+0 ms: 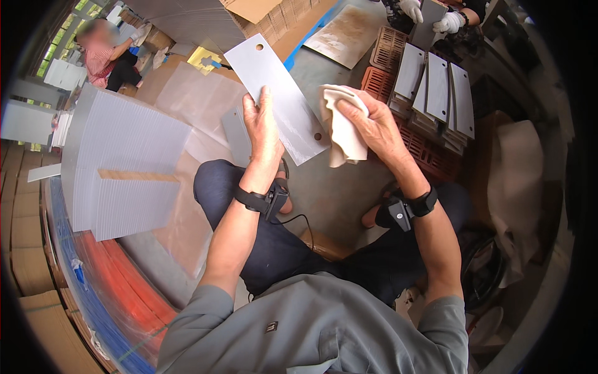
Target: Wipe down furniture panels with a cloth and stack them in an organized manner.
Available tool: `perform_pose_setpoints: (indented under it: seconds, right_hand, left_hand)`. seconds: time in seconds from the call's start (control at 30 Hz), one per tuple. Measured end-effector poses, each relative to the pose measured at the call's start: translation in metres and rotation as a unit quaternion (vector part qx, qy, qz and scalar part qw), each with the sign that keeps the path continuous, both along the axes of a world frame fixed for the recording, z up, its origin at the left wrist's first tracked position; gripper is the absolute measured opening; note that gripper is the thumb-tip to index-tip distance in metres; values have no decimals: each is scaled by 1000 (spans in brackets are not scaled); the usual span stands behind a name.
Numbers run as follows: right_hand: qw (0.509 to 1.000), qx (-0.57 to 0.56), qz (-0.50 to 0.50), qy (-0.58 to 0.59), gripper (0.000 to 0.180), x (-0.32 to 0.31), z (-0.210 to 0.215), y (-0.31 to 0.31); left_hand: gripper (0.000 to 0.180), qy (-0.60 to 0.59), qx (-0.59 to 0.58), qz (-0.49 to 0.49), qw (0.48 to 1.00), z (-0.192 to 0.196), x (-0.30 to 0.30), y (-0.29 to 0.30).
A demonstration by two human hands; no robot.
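My left hand (264,129) grips a flat grey rectangular panel (277,93) by its left edge, thumb on the face. The panel is tilted, with a round hole near each end; wet-looking streaks show at its lower end. A bunched cream cloth (342,128) is in my right hand (376,128), just beside the panel's lower right end. Whether the cloth touches the panel I cannot tell. Beyond my right hand, similar panels (436,87) lie in stacks on reddish-brown plastic crates (430,153).
A large row of grey panels (131,143) stands at left, beside blue and red wrapped bundles (124,274). Far right, a co-worker's gloved hands (448,22) hold a panel. Another person (106,59) sits far left. A stained board (346,34) lies ahead; cream fabric (517,181) hangs at right.
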State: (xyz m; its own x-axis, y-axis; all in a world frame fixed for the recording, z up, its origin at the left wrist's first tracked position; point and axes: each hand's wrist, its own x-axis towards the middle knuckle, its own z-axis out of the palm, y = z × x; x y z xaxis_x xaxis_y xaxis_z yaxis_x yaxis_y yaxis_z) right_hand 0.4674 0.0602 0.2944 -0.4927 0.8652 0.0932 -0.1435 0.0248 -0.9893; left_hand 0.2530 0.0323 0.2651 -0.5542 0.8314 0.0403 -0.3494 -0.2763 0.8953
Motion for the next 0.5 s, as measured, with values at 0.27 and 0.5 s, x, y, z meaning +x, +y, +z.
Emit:
perform_pose_setpoints:
  seconds: [0.27, 0.5]
  right_hand:
    - [979, -26, 90, -184, 30, -20, -43, -22]
    - [980, -153, 18, -125, 38, 1, -56, -19]
  left_hand:
    - [19, 44, 69, 50, 995, 28, -12, -10]
    - [41, 14, 56, 72, 996, 35, -29, -17]
